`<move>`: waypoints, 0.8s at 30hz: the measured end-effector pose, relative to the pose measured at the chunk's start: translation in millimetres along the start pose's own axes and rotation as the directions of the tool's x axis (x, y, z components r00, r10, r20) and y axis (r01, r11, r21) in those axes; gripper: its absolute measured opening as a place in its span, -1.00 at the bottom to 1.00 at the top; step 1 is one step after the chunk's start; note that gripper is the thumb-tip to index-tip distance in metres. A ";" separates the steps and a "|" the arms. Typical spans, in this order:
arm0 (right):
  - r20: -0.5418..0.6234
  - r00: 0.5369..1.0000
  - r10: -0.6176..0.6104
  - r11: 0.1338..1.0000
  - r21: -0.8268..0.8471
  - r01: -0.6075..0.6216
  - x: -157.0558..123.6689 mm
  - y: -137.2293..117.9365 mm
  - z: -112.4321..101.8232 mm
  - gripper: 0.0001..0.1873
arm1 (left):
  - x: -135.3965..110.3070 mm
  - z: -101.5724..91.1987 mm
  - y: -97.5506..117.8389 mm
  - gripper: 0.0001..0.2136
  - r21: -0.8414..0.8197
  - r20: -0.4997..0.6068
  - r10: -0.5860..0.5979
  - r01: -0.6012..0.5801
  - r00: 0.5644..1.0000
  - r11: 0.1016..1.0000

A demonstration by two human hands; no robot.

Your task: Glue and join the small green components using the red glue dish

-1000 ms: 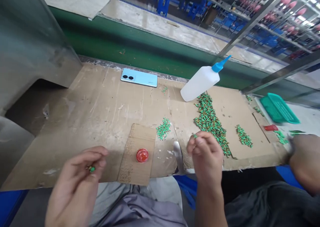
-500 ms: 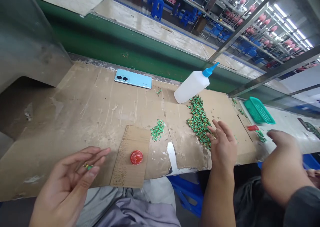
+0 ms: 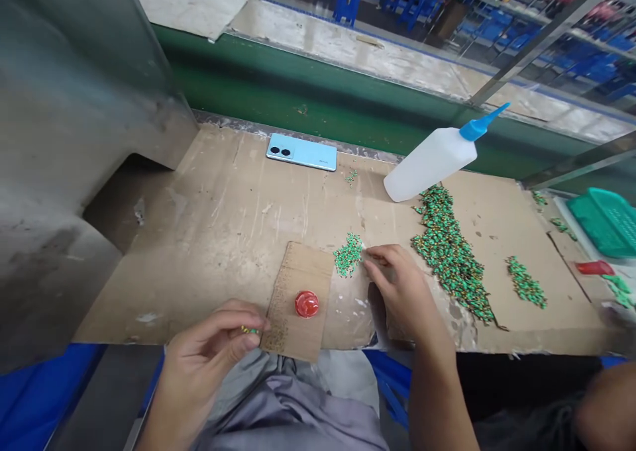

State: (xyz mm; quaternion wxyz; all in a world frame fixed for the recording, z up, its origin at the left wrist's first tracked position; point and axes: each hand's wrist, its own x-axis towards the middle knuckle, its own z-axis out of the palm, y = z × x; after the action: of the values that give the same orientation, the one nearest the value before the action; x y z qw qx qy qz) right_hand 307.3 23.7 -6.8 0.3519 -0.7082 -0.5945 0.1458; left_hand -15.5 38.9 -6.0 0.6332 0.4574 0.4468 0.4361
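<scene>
My left hand (image 3: 213,348) is closed in a pinch over the table's front edge, with small green-and-yellow pieces (image 3: 250,330) between thumb and fingers. Beside it lies a strip of brown cardboard (image 3: 303,265) with dark specks along its left side. A small round cap of red, glossy stuff (image 3: 307,303) rests on this strip. My right hand (image 3: 397,285) is at the right edge of a small pile of green pieces (image 3: 348,255), its fingers bent and a narrow gap between thumb and forefinger. Nothing can be made out between them.
A larger heap of green-and-brown pieces (image 3: 450,252) lies to the right, with a smaller group (image 3: 527,282) beyond. Behind stand a tilted white squeeze bottle (image 3: 432,163) and a light-blue phone (image 3: 302,152). A green basket (image 3: 606,219) and a co-worker's arm (image 3: 609,404) are far right.
My right hand has moved left from the large heap to the small pile. My left hand has come nearer the cardboard strip, still pinching its pieces. The view has turned left.
</scene>
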 end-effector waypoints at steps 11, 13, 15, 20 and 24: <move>0.123 0.987 -0.108 0.982 -0.141 0.125 1.0 5.5 3.6 -0.81 | -2.0 9.2 -6.8 -0.87 -0.100 -0.024 -0.099 0.096 0.995 0.990; 0.130 0.983 -0.126 0.978 -0.148 0.145 1.6 6.1 4.4 -0.83 | -1.4 10.4 -5.9 -0.85 -0.106 0.002 -0.096 0.096 0.995 0.990; 0.135 0.980 -0.144 0.975 -0.148 0.164 3.1 7.3 5.0 -0.86 | -1.0 10.9 -4.6 -0.80 -0.105 0.037 -0.099 0.103 0.994 0.989; 0.122 0.977 -0.172 0.978 -0.100 0.185 0.6 4.7 2.8 -0.91 | -2.1 11.2 -1.0 -0.82 -0.016 0.046 -0.109 0.110 0.993 0.994; 0.046 0.972 -0.231 0.962 0.157 0.221 -17.9 -16.9 2.7 -0.87 | -9.4 19.3 6.0 -0.79 -0.115 0.050 -0.174 0.179 0.984 0.977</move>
State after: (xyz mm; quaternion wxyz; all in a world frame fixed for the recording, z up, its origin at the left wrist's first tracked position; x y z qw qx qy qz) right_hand 288.6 8.5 -1.2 0.3995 -0.6019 -0.6697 0.1719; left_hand 0.2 27.3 4.9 0.7043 0.3859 0.4461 0.3950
